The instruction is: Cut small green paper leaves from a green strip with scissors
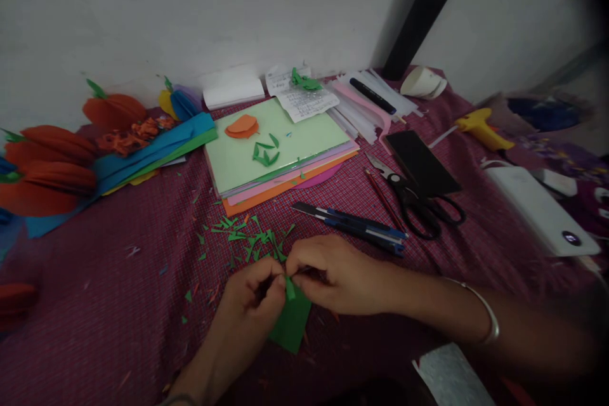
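Note:
My left hand [251,301] and my right hand [335,273] meet low in the middle of the view, both pinched on a piece of green paper [291,323] that hangs below the fingers. A narrow folded strip of it stands up between the fingertips. Just beyond the hands lie several small green paper scraps [247,238] on the maroon checked cloth [118,304]. A thin bangle [485,311] circles my right wrist.
A stack of coloured paper sheets [278,152] carries orange and green cut-outs. Black scissors [419,200], a pencil, blue pens [361,225], a black phone [421,162], a yellow glue gun [480,127] and a white power bank [540,209] lie right. Orange paper shapes [52,165] sit left.

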Demonstrator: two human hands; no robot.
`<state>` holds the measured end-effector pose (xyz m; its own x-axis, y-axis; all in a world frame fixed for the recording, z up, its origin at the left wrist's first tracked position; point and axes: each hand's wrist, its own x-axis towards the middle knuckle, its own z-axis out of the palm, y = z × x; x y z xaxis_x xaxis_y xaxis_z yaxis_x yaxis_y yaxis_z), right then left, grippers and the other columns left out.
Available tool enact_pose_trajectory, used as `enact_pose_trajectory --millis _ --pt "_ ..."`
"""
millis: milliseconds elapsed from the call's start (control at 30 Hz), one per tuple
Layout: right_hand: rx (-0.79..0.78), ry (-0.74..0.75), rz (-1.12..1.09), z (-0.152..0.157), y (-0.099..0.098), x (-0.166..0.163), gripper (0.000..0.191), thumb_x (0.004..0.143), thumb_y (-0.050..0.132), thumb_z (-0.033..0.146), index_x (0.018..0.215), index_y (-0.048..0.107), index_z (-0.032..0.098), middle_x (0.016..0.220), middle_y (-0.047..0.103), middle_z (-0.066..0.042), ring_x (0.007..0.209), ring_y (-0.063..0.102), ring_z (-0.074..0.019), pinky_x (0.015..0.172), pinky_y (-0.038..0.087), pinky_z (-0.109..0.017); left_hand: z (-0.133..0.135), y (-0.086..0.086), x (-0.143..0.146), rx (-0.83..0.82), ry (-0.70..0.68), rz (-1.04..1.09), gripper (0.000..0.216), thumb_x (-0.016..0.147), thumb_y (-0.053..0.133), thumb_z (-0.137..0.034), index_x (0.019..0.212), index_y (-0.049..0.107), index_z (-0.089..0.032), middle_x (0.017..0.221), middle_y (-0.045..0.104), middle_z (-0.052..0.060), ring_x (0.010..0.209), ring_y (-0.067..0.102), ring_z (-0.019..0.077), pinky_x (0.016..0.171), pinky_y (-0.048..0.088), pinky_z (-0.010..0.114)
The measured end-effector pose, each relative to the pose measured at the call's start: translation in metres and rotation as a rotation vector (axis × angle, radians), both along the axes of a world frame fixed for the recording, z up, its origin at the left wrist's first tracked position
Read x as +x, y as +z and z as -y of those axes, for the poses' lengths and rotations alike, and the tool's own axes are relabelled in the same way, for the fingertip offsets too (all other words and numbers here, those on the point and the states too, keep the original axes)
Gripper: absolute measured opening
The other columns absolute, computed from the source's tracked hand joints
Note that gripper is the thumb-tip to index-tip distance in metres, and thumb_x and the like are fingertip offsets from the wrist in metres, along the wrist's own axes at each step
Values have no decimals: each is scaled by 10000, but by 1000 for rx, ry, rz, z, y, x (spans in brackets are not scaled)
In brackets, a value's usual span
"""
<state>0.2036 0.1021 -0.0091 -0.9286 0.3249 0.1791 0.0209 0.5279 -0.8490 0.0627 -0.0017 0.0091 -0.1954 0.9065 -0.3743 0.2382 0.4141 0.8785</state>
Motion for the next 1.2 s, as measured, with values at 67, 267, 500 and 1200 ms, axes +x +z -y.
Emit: enact_pose_trajectory --millis 67,267,500,1200 --pt "-129 -21 -2 1 -4 -1 127 755 493 44 779 548 156 661 503 43 581 458 -76 538 345 -182 1 -1 0 -15 -4 47 238 771 464 -287 555 430 -193 535 319 -57 504 287 96 451 253 215" --pt "-237 -80 -42 7 -8 -2 108 718 512 53 742 528 156 624 479 57 542 427 -61 495 326 -162 4 -5 -2 -105 7 282 187 752 563 -302 626 511 -174 561 406 -52 520 338 88 470 287 201" --pt "55 -2 -96 3 -4 -1 138 716 511 35 749 546 164 653 498 47 597 452 -81 560 331 -207 6 -19 -4 -202 124 631 80 644 590 -230 604 567 -165 466 394 -71 432 263 55 418 204 183" --pt "-418 -210 115 9 10 -2 110 751 607 211 765 506 173 571 396 83 500 361 -71 445 272 -178 11 -13 -7 116 324 141 172 795 572 -261 642 588 -184 512 422 -59 479 340 83 444 278 190"
